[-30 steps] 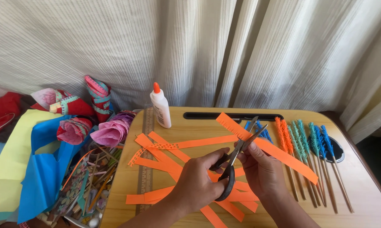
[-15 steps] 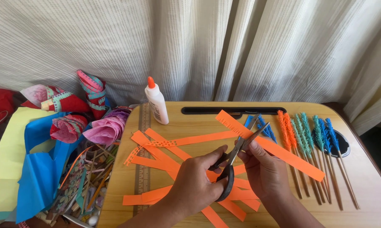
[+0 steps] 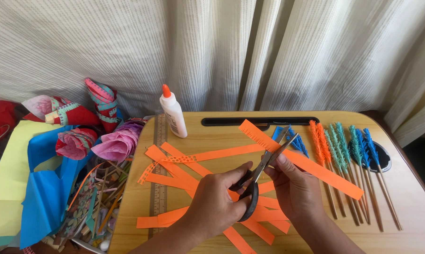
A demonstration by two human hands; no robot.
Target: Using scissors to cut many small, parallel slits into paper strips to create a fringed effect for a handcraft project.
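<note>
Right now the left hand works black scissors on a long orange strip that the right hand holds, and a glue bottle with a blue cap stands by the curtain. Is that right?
Not quite: the cap is orange, not blue. The head view shows the white glue bottle with its orange tip. The rest holds: the left hand works the scissors on the orange strip, held by the right hand.

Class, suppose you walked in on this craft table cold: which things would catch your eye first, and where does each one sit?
First, mid-table, the left hand works black scissors, blades parted at a long orange paper strip that the right hand steadies. To the right lies a row of fringed sticks in orange, teal and blue. A white glue bottle with an orange cap stands at the back, and bright paper is heaped at the left.
</note>
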